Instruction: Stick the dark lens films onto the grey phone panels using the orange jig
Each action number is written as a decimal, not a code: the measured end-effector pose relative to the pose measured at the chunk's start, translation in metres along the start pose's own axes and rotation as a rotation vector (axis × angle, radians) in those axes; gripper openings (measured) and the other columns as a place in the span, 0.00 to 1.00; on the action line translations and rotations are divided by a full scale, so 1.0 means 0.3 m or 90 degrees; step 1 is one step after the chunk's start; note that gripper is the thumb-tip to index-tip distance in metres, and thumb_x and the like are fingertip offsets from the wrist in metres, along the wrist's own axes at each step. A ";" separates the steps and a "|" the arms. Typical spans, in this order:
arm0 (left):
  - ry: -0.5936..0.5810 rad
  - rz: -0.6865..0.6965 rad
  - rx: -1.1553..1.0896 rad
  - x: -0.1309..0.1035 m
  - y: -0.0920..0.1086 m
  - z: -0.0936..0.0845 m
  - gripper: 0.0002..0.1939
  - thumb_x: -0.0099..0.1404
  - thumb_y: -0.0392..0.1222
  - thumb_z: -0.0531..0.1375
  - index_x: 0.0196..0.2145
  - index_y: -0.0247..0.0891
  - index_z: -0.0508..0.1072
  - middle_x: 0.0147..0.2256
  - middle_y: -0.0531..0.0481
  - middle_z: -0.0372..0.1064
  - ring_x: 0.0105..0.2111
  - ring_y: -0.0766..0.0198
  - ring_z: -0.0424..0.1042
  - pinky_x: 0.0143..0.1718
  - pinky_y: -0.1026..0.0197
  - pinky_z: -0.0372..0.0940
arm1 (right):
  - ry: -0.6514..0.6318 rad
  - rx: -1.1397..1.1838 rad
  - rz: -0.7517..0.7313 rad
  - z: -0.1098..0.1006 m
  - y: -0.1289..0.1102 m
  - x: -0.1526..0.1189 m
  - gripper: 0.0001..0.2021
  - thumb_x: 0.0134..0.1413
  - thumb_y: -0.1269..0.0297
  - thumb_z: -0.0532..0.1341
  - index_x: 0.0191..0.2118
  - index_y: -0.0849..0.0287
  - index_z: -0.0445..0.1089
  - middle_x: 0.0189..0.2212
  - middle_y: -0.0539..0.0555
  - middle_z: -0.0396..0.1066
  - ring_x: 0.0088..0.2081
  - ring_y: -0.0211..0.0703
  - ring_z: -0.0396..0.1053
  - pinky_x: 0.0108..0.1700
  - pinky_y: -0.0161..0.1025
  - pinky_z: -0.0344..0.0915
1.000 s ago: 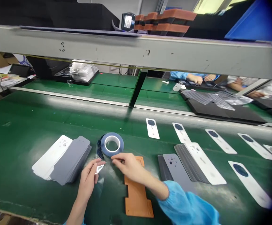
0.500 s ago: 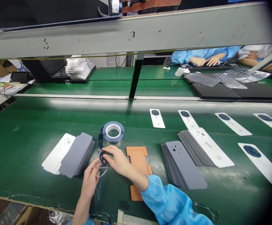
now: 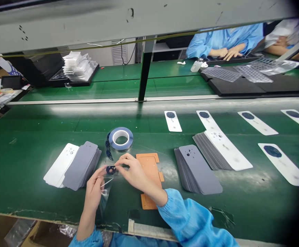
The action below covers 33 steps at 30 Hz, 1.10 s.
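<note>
My right hand (image 3: 135,175) pinches the right edge of a dark round sticker (image 3: 110,170) with several holes in it. At its left edge are the closed fingers of my left hand (image 3: 94,188), holding the clear film strip (image 3: 104,197) that hangs below. More dark stickers (image 3: 108,145) stand along the strip, which leads back to a blue tape roll (image 3: 130,138) with a white core. An orange fixture plate (image 3: 148,166) lies under and beside my right wrist. Left of my hands are a stack of grey phone-back sheets (image 3: 79,166) and white sheets (image 3: 59,168).
At right lie a grey sheet stack (image 3: 200,171) and a white-topped stack (image 3: 228,151). Several white sheets with dark round stickers, one nearest (image 3: 284,164), are spread beyond. A metal post (image 3: 144,72) and beam (image 3: 87,27) cross ahead. A co-worker's hands (image 3: 228,53) work opposite.
The dark sticker between my hands has tilted, and its holes now show. The sticker strip by the roll has twisted. The whole view has shifted, showing more of the bench's near edge.
</note>
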<state>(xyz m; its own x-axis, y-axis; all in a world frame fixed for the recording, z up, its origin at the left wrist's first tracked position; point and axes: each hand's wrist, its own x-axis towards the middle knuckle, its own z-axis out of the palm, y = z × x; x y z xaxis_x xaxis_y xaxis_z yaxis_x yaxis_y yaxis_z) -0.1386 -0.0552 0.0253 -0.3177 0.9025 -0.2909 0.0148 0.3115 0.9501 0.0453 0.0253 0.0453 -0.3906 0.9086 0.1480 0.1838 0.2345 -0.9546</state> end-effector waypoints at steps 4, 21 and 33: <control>0.077 0.050 0.205 -0.040 0.050 -0.031 0.28 0.69 0.55 0.56 0.61 0.38 0.70 0.50 0.38 0.77 0.20 0.68 0.63 0.22 0.62 0.62 | -0.002 0.071 0.056 -0.109 -0.008 -0.079 0.07 0.64 0.62 0.61 0.38 0.55 0.76 0.34 0.52 0.71 0.35 0.41 0.70 0.38 0.39 0.68; -0.133 0.054 0.181 0.086 0.014 0.404 0.11 0.65 0.45 0.63 0.42 0.37 0.74 0.34 0.48 0.75 0.31 0.64 0.73 0.32 0.63 0.65 | 0.107 -0.074 0.259 -0.363 0.184 -0.152 0.10 0.50 0.57 0.69 0.33 0.57 0.72 0.31 0.52 0.75 0.30 0.42 0.68 0.34 0.40 0.65; -0.113 0.061 0.288 0.086 0.017 0.451 0.06 0.63 0.44 0.62 0.34 0.40 0.71 0.29 0.54 0.71 0.26 0.66 0.68 0.31 0.63 0.64 | 0.158 -0.078 0.245 -0.337 0.196 -0.166 0.07 0.52 0.61 0.66 0.35 0.55 0.70 0.29 0.50 0.72 0.27 0.40 0.66 0.32 0.39 0.66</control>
<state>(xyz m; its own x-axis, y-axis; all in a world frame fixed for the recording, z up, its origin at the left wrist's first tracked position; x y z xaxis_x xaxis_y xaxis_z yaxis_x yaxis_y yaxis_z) -0.0185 0.0098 0.0074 -0.1288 0.9579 -0.2565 0.4593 0.2869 0.8407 0.1669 0.0290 0.0079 -0.0483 0.9891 -0.1390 0.3838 -0.1101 -0.9168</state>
